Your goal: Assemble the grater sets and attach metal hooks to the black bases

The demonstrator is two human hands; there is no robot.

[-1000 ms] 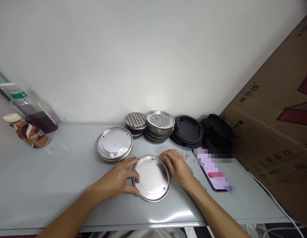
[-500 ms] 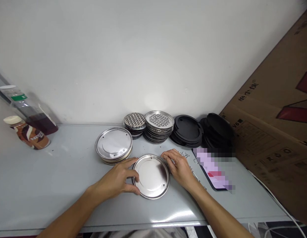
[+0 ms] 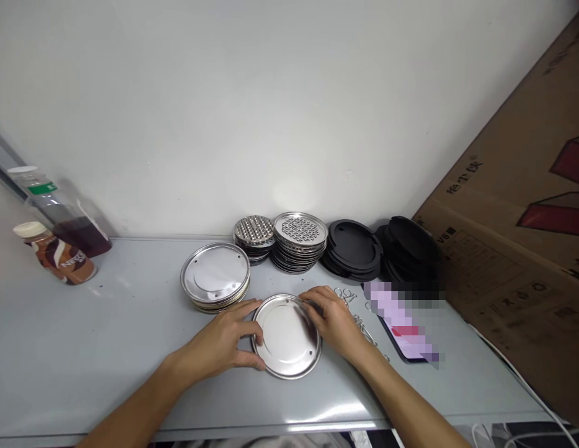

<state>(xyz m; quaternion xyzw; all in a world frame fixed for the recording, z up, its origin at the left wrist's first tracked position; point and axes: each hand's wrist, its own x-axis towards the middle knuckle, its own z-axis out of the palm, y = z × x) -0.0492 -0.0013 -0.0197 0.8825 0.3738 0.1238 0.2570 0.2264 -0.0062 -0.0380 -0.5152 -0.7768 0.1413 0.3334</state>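
A shiny round metal plate [image 3: 287, 339] with a raised rim and small holes lies on the grey table between my hands. My left hand [image 3: 236, 339] grips its left edge, thumb at the lower rim and fingers curled over the side. At the upper right rim, my right hand [image 3: 331, 317] has its bent fingers closed on the edge; whether a small part is also between them is hidden. Just beyond my left hand stands a stack of similar metal plates [image 3: 215, 274]. Small wire rings [image 3: 348, 295] and thin metal pieces [image 3: 364, 330] lie beside my right hand.
Along the wall stand grater disc stacks [image 3: 254, 230] [image 3: 300, 230] and black plastic discs [image 3: 353, 246] [image 3: 411, 249]. A phone [image 3: 404, 330], partly blurred out, lies at right before a large cardboard box [image 3: 513, 249]. Two bottles [image 3: 60, 255] [image 3: 75, 224] stand far left.
My right hand has shifted slightly left and down, its fingertips now over the plate's upper right rim. My left hand keeps its grip. The whole view has moved a little.
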